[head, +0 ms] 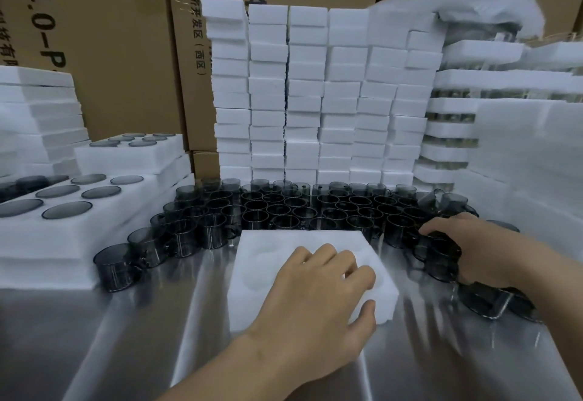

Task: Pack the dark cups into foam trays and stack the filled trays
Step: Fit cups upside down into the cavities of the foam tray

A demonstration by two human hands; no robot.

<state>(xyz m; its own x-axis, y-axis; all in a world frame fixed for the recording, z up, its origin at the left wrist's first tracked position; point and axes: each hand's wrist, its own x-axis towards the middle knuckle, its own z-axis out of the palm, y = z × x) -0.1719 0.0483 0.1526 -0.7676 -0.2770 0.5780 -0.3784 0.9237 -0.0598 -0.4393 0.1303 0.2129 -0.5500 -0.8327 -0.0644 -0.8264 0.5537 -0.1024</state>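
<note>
Foam tray (284,252) — one, two hands

Your left hand (318,293) lies palm down on the tray (271,261), fingers spread over its top, thumb hooked on its near right corner. Right of the tray, your right hand (473,242) curls its fingers round a cup (438,255).

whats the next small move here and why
Probably lift the dark cup under the right hand into an empty pocket of the foam tray; the left hand rests on that tray, whose visible pockets hold no cups.
</note>
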